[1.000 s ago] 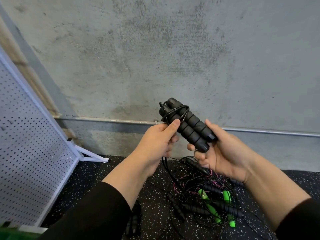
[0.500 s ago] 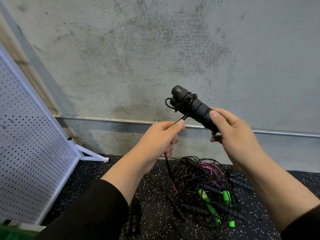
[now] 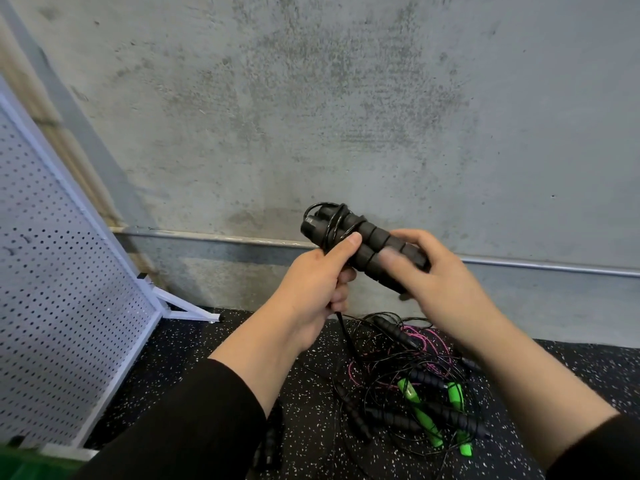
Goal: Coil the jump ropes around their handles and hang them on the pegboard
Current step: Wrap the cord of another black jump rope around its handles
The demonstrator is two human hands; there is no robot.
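Left hand (image 3: 313, 289) is curled around the black cord (image 3: 332, 226), thumb pressed against the two black handles (image 3: 363, 244) at the point where the cord crosses them. Cord runs down out of the fist to the floor pile. Right hand (image 3: 440, 282) wraps the lower end of the same two handles, fingers folded over them; fingertips are motion-blurred, so exact finger placement is unclear. Handles are held side by side, tilted, upper ends up-left, in front of the wall, above the floor. A few turns of cord loop around the upper ends; count not readable.

Both forearms bare, 2 black sleeves (image 3: 194, 420) at the bottom edge.

Below the hands: tangled pile of ropes (image 3: 408, 386) on the speckled black floor (image 3: 214, 344). Countable in it: 2 green handles (image 3: 417, 410), roughly parallel, at lower right; at least 5 black ribbed handles, possibly more, as the tangle hides some; 1 pink cord (image 3: 429, 341); several thin black cords, not separable.

White pegboard (image 3: 59, 306) stands at left, tilted in view, on a white frame foot touching the floor. It sits well apart from the hands.

Behind everything: grey concrete wall (image 3: 346, 98) with 1 metal pipe (image 3: 554, 266) running horizontally along its base.
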